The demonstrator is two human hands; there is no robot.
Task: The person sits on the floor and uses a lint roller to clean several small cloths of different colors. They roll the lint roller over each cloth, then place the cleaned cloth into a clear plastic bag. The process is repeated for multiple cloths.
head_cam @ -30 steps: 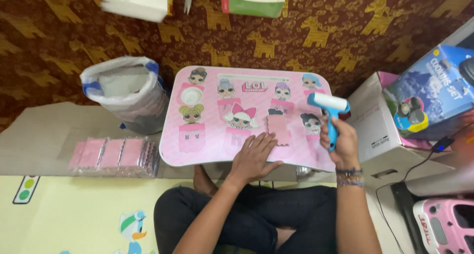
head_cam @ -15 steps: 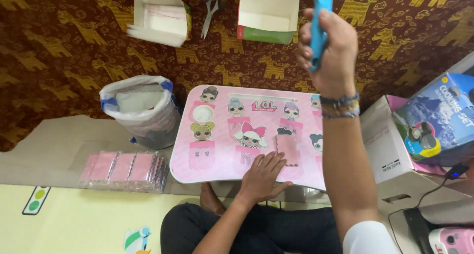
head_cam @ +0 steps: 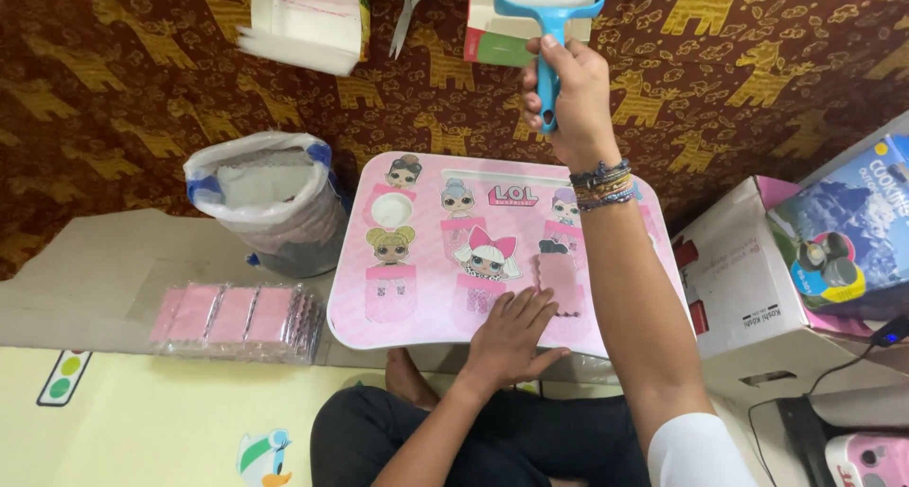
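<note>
Item, near: my left hand (head_cam: pixel 511 336) flat, fingers spread, holding nothing, on the pink bench (head_cam: pixel 426 260) just beside a small pink piece (head_cam: pixel 559 281).
Item, far: right hand (head_cam: pixel 568 99) closed round blue roller (head_cam: pixel 552 14), handle pointing back toward me, raised beyond the bench.

A blue-handled lint roller (head_cam: pixel 551 14) with white roll, upright at top centre; small pink sheet (head_cam: pixel 559 283) flat at lower centre
</note>
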